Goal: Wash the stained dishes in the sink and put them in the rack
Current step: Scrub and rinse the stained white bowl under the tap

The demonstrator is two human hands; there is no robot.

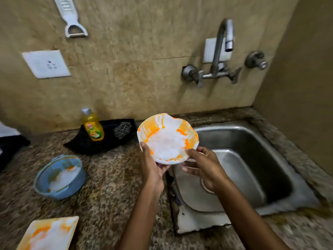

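A round white bowl [167, 138], smeared orange and full of soap foam, is held tilted toward me above the left rim of the steel sink [252, 141]. My left hand [152, 165] grips its lower left edge from beneath, thumb on the rim. At the lower right edge my right hand [201, 164] holds the rim with curled fingers. A blue bowl [60, 175] with foam and orange stains sits on the counter at left. A square white plate [48, 233] with orange stains and foam lies at the bottom left.
A yellow dish soap bottle [92, 126] and a steel scrubber [122, 129] rest on a black tray [84, 144] by the wall. The tap [222, 49] stands above the sink, not running. A socket [46, 64] and a peeler [72, 20] are on the wall.
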